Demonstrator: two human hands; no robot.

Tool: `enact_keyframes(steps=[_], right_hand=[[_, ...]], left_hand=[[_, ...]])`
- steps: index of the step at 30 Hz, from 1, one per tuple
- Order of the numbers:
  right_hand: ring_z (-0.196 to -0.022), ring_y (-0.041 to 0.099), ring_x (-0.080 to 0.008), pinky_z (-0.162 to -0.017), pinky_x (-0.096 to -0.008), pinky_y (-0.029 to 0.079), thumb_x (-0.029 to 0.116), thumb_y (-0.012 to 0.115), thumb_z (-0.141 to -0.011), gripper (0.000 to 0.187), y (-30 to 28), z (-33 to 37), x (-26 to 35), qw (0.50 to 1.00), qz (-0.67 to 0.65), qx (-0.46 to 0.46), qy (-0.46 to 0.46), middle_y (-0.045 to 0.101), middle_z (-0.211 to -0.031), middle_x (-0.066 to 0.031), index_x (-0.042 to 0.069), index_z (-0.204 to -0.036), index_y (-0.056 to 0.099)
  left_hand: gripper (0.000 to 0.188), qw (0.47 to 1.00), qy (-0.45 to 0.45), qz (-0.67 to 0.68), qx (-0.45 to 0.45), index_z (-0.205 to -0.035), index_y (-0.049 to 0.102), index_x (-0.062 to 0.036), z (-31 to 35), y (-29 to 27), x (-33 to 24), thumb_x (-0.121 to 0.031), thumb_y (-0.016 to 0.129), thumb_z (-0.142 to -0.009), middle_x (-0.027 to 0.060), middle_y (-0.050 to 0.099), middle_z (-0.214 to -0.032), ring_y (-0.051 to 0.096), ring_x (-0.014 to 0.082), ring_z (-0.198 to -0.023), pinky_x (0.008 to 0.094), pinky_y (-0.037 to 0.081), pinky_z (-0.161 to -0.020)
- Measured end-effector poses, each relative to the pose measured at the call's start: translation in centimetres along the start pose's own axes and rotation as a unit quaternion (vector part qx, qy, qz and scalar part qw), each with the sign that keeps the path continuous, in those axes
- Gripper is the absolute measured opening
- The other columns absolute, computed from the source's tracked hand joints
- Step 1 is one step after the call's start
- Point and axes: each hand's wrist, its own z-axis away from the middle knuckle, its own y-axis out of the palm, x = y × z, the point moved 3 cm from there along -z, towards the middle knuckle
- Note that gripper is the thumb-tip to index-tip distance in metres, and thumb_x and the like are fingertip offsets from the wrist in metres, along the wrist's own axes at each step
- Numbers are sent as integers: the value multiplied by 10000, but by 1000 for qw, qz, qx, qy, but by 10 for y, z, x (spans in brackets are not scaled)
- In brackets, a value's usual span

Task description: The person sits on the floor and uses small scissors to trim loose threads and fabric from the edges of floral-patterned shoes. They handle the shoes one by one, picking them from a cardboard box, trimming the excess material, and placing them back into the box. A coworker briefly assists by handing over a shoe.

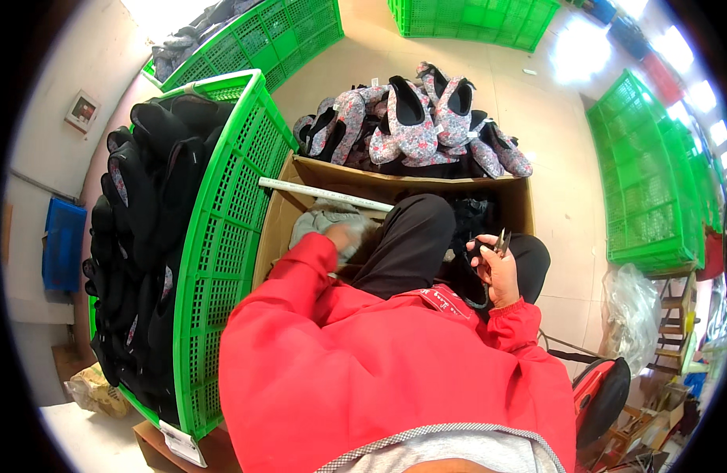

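Note:
My right hand (pixel 501 274), beside my right knee, is closed around a small pair of metal thread snips (pixel 502 241) with their tips pointing up. Just left of that hand lies a dark piece (pixel 467 282), perhaps a black shoe; whether my fingers touch it I cannot tell. Motion smears my left hand (pixel 344 236), which is over a grey fabric bundle (pixel 316 221) inside the cardboard box (pixel 278 221). Its fingers cannot be made out. Floral slip-on shoes (pixel 411 110) with black linings are heaped beyond the box's far edge.
On my left stands a green plastic crate (pixel 221 229) packed with black shoes (pixel 154 169). A white tube (pixel 324 194) lies across the box. More green crates (pixel 647 173) stand to the right and at the back. A clear plastic bag (pixel 631 311) sits at the right.

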Motion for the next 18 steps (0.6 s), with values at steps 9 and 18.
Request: enact_keyframes(steps=[9, 18], right_hand=[[-746, 652, -78, -463, -161, 343, 81, 551, -968, 204, 45, -5, 48, 985, 96, 140, -14, 706, -1062, -115, 39, -1161, 602], [-1065, 638, -212, -905, -358, 539, 10, 613, -920, 224, 142, -15, 94, 936, 138, 300, -121, 651, -1147, -139, 7, -1143, 603]], left_hand=[[288, 850, 211, 446, -188, -1202, 637, -8, 160, -343, -242, -116, 616, -935, 75, 681, -1118, 667, 158, -949, 317, 548, -842], [540, 713, 484, -158, -482, -1359, 553, -148, 246, -487, -413, -327, 719, -877, 205, 624, -1257, 635, 303, -1109, 407, 460, -1020]])
